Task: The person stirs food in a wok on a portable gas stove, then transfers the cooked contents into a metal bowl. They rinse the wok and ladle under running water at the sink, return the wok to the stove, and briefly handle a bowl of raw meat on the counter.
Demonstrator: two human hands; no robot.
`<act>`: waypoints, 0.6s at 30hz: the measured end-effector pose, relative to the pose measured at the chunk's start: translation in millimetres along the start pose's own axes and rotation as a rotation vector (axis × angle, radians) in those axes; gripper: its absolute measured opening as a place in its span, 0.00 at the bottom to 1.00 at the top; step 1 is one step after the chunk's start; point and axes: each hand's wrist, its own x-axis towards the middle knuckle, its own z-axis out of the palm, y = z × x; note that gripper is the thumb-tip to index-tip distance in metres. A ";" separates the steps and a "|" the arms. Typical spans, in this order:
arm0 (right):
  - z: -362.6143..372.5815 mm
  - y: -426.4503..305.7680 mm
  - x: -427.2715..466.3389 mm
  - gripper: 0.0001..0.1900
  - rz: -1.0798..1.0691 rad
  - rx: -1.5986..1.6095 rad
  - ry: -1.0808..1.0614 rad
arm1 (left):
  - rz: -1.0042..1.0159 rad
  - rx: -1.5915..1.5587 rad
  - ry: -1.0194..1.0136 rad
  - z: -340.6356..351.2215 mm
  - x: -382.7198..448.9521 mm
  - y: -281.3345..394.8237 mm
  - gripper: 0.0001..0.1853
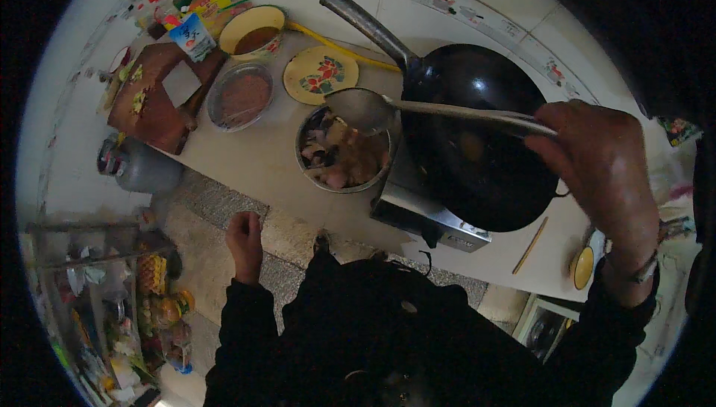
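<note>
My right hand [598, 161] grips the handle of a large metal ladle [361, 109]. Its round head hangs over the rim of a metal bowl [304, 173] filled with pale and dark food pieces [341, 152], perhaps meat. Below the ladle's handle, a black wok [475, 183] sits on a steel gas stove [405, 200], its long handle pointing to the wall. A small yellowish patch, perhaps liquid or a reflection, shows inside the wok. Over the floor, apart from the table, my left hand [244, 245] hangs loosely curled with nothing visible in it.
A floral enamel lid [320, 74], an enamel basin [251, 18] with brown liquid and a film-covered bowl [240, 96] stand left of the wok. Beyond them are a cutting board with a cleaver [182, 84]. A gas cylinder [148, 166], a rack [84, 228] and a chopstick [530, 246] also show.
</note>
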 end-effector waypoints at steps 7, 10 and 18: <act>6.1 -39.3 -14.5 0.13 0.024 -0.103 -0.064 | 0.073 0.023 -0.009 -3.2 29.0 -23.3 0.11; 6.9 -43.7 -24.6 0.14 0.075 -0.064 -0.020 | 0.066 0.066 -0.070 -5.0 40.3 -15.9 0.11; -34.7 -11.4 -97.8 0.08 0.678 0.256 0.033 | 0.167 0.000 -0.059 0.0 49.4 -10.3 0.11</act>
